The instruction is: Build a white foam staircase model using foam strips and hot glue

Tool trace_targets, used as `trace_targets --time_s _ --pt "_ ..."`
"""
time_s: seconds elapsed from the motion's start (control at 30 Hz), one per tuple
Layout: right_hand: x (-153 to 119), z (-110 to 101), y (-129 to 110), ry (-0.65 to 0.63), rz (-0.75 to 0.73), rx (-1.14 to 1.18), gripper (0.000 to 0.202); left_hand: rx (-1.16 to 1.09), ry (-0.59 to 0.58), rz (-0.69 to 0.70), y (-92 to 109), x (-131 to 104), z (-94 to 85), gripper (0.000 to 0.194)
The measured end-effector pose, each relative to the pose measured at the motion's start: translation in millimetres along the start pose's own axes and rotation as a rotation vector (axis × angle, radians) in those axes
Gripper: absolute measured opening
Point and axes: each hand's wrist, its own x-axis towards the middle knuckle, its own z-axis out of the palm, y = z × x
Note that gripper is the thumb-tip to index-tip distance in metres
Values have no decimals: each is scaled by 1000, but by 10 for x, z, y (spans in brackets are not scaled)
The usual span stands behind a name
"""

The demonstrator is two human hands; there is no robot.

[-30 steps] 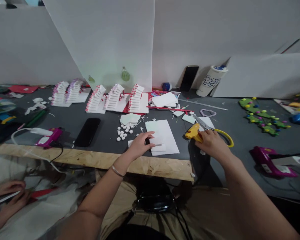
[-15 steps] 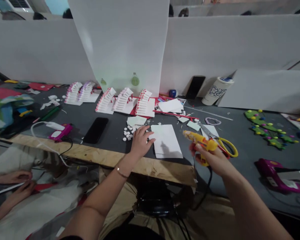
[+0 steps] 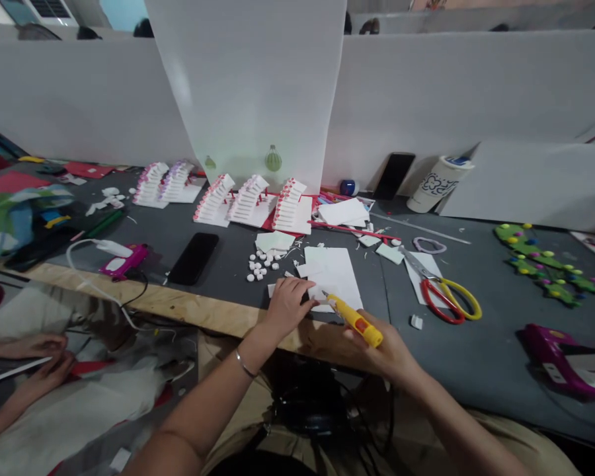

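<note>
My right hand (image 3: pixel 391 354) grips a yellow hot glue gun (image 3: pixel 357 318), its nozzle pointing left over a white card (image 3: pixel 340 271) near the table's front edge. At the card's left side, my left hand (image 3: pixel 290 305) has its thumb and fingers closed on a small white strip (image 3: pixel 322 301), just beside the nozzle. How firmly it is pinched is partly hidden. Another white strip (image 3: pixel 310 269) lies on the card above my fingers. A cluster of small white pieces (image 3: pixel 260 264) lies left of the card, below pale green-white scraps (image 3: pixel 276 242).
Several stepped white paper models (image 3: pixel 290 206) with red or purple tips stand at the back. Red-and-yellow scissors (image 3: pixel 443 291) lie right of the card. A black phone (image 3: pixel 196 258) lies left. A white cup (image 3: pixel 436 185) stands behind. Another person's hands (image 3: pixel 49 357) show at lower left.
The glue gun has swung left and down from beside the scissors to over the card. My left hand has moved slightly down and closed on a strip; another strip now shows on the card.
</note>
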Motion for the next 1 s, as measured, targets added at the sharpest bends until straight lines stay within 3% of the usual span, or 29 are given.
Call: trace_targets --time_s 0.13,0.3,0.47,0.77,1.0 --pt "5 90 -55 14 -83 -150 28 -170 69 -32 -15 -29 5 31" --pt "71 150 -121 -4 -151 -292 26 -513 81 -234 -58 -28 29 33" --pt "98 196 -138 8 -161 -352 23 -894 56 -380 -106 2 104 46" --pt "148 227 -172 73 -161 -397 25 -893 129 -380 -125 -24 135 49" --pt "135 231 -146 44 -171 -452 21 -863 128 -371 -99 -35 93 49"
